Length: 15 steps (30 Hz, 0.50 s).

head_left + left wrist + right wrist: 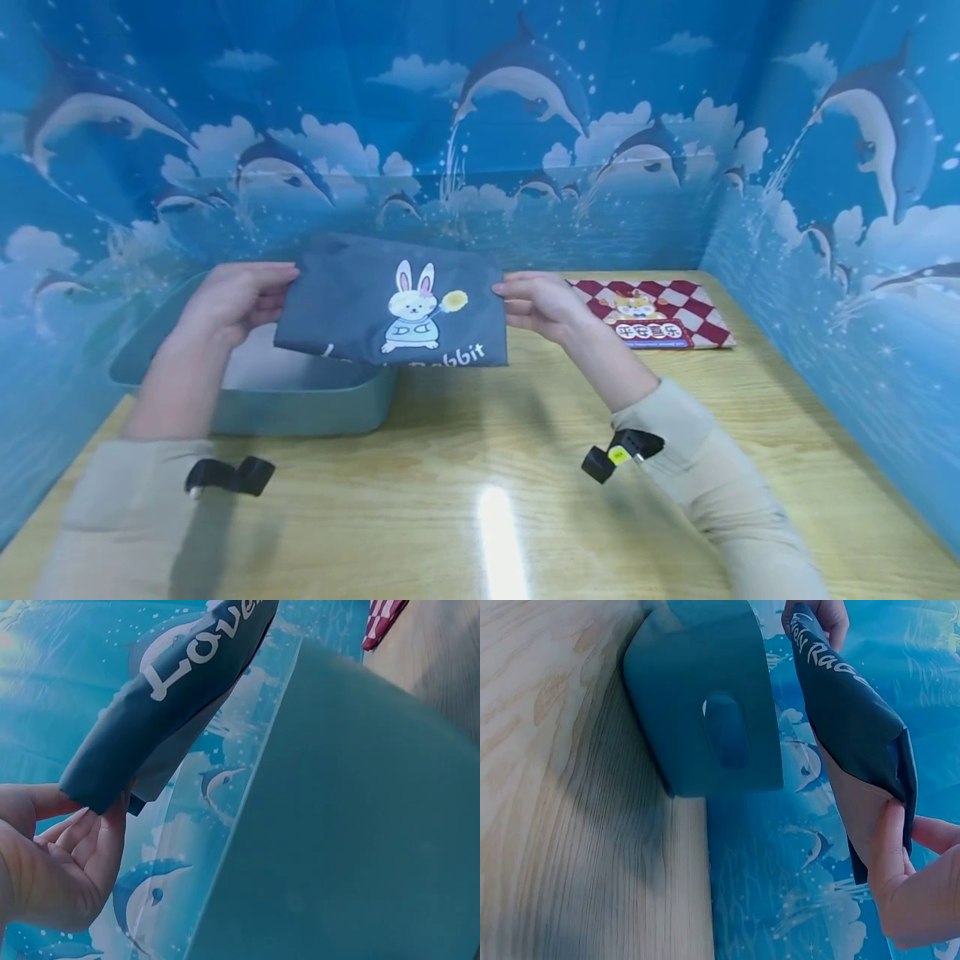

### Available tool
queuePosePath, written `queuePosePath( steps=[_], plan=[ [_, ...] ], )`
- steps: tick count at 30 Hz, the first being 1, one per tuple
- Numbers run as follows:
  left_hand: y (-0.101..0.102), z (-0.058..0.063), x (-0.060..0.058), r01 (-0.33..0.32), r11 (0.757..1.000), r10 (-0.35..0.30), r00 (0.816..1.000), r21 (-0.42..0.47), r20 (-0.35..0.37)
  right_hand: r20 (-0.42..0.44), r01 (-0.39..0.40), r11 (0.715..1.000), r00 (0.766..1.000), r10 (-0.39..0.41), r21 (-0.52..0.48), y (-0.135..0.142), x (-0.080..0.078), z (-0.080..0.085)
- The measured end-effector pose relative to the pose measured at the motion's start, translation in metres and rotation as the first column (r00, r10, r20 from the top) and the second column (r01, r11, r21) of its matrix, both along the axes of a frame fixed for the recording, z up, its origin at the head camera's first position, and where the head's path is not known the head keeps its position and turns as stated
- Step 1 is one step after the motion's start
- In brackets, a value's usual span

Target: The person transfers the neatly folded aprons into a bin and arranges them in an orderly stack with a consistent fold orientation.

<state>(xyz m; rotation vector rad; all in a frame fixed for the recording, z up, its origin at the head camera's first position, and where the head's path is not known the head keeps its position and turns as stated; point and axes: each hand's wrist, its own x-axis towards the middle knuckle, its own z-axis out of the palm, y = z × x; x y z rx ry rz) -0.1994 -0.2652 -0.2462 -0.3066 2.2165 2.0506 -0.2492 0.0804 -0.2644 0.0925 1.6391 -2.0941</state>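
A dark blue-grey folded cloth bag (341, 304), printed with a white rabbit and lettering, is held up between both hands. The left hand (232, 304) pinches its left end with thumb and fingers; in the left wrist view the bag's folded layers (161, 727) show above the fingertips. At the opposite end the right hand (543, 304) pinches the edge, its fingers on the paler inner side (859, 802) in the right wrist view. The bag hangs above the table, overlapping the right part of a blue-green plastic bin (300, 412) in the head view.
Flat on the wooden table (420, 508) at the back right lies a red-and-white checked packet (708, 312) with a cartoon animal and lettering. The bin stands at the left, with a handle slot (727, 731) in its side. Dolphin-printed sheeting (480, 100) walls the back and sides.
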Motion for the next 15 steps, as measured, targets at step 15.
queuePosePath(
  steps=[15],
  plan=[
    [-0.028,-0.003,0.004,-0.108,0.990,0.108,0.994,0.086,0.002,-0.016,-0.001,1.000,1.000,0.001,-0.003,-0.033,0.003,-0.001]
  ],
)
